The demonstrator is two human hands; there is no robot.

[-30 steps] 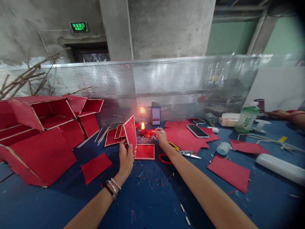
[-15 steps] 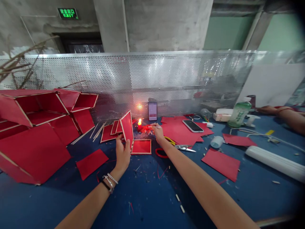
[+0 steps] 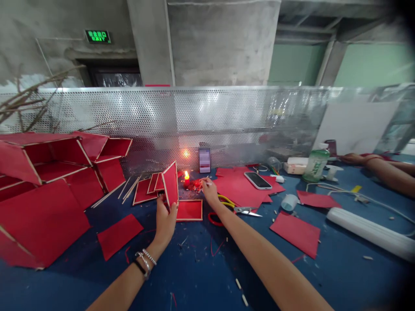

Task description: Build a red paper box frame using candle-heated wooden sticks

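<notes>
My left hand (image 3: pixel 165 219) grips the lower edge of a red paper panel framed with thin sticks (image 3: pixel 170 183), holding it upright. Another framed red panel (image 3: pixel 189 210) lies flat just to its right. My right hand (image 3: pixel 209 192) is pinched on a thin stick whose tip points toward a small lit red candle (image 3: pixel 186 178). Red wax bits lie around the candle's base. Bracelets circle my left wrist.
A large red paper-and-stick structure (image 3: pixel 48 181) fills the left. Scissors (image 3: pixel 241 210), a phone (image 3: pixel 258 180), a standing phone (image 3: pixel 204 160), loose red sheets (image 3: pixel 296 233), a green bottle (image 3: pixel 314 165) and a white tube (image 3: pixel 369 232) lie right. Another person's arms (image 3: pixel 379 169) rest far right. A perforated metal screen (image 3: pixel 227 121) backs the table.
The view has shifted slightly. My right hand has drawn a little back and left beside the candle; my left hand keeps the upright panel where it was.
</notes>
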